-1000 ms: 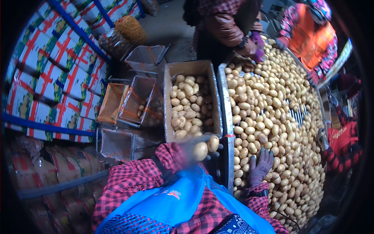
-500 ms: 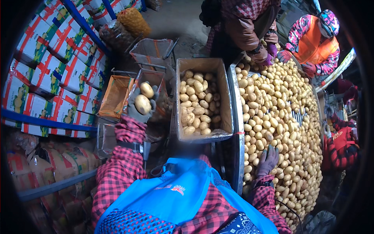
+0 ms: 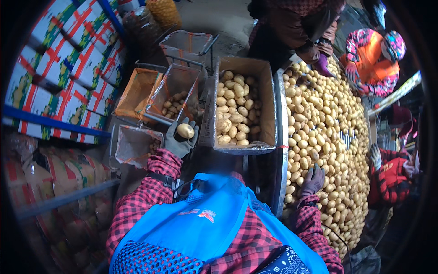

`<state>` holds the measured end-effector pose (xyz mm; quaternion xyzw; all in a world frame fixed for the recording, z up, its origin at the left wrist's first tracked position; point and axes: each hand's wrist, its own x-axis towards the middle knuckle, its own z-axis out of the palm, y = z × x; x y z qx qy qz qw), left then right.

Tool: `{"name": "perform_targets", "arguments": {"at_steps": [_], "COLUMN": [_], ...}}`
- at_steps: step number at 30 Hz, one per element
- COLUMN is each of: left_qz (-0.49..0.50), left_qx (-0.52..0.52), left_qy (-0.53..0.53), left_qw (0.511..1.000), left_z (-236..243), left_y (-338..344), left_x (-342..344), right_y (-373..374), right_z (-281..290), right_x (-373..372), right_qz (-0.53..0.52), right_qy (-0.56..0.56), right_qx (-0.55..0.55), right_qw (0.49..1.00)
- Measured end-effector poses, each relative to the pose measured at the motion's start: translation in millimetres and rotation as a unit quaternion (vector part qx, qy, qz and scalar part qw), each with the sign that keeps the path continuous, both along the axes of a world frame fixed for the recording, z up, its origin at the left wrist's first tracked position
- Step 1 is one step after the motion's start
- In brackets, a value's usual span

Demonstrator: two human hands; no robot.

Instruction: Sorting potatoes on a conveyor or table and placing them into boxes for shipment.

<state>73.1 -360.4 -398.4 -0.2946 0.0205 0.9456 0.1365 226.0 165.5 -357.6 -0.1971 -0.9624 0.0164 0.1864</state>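
Left of the near-left corner of the cardboard box (image 3: 269, 109), the gloved left hand (image 3: 179, 145) cups one potato (image 3: 185, 131), palm upward. Carrying this potato appears to be the step in hand; any shift of it calls for clearing the box's rim and the lined bins (image 3: 134, 139) on the box's left. To the box's right, the right hand (image 3: 313, 180) rests among potatoes (image 3: 326, 137) heaped on the metal-edged bench (image 3: 282, 150); whether it grips one cannot be told. A narrow, dark gap separates box from bench. Beyond, right of the box, is a co-worker (image 3: 372, 59) in orange.
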Motion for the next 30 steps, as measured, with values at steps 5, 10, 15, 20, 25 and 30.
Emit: {"name": "perform_targets", "arguments": {"at_steps": [5,10,15,20,25,30], "left_qz": [-0.020,-0.131,-0.191,-0.183,-0.175,-0.116], "left_qx": [-0.097,-0.271,-0.438,-0.534,-0.559,-0.630], "left_qy": [0.140,0.188,0.194,0.326,0.471,0.586], "left_qw": [0.985,0.935,0.857,0.759,0.660,0.497], "left_z": [52,56,81,123,149,170], "left_y": [17,16,31,57,69,75], "left_x": [30,60,68,57,38,15], "right_y": [4,0,1,-9,-8,-4], "right_z": [-5,-5,-1,0,-1,0], "right_x": [5,5,2,-3,-2,5], "right_qz": [0.010,0.047,0.047,0.029,0.009,-0.012], "right_qy": [-0.007,-0.011,0.019,0.031,0.033,0.038], "right_qx": [-0.012,0.015,0.015,-0.020,-0.015,-0.003], "right_qw": [1.000,0.999,0.999,0.999,0.999,0.999]}}
